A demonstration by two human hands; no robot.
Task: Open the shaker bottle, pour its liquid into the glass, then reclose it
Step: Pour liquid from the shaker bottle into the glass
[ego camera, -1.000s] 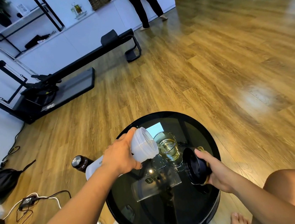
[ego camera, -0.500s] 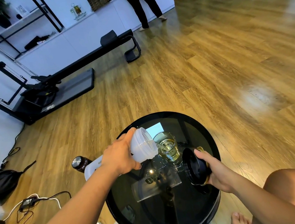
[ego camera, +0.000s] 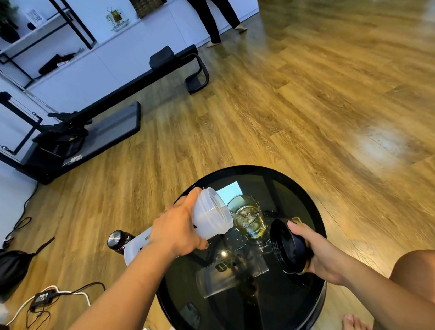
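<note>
Translucent white plastic forms the shaker bottle (ego camera: pixel 209 215), which lies tipped almost level above the round black glass table (ego camera: pixel 304 189), its open threaded mouth pointing right and down at the rim of the glass (ego camera: pixel 247 216). A thin stream of clear liquid runs from the mouth into the glass, which stands upright on the table and holds bubbling yellowish liquid. The left hand (ego camera: pixel 176 231) is wrapped firmly around the bottle's middle, fingers curled over the top and thumb beneath, so the bottle's base sticks out to the left behind the wrist. Just right of the glass, apart from it, the right hand (ego camera: pixel 322 254) is closed on the black lid (ego camera: pixel 286 246), held tilted on edge above the tabletop with its hollow underside facing left. A dark metal-capped flask (ego camera: pixel 117 240) stands on the wooden floor (ego camera: pixel 311 93) beside the bottle's base.
</note>
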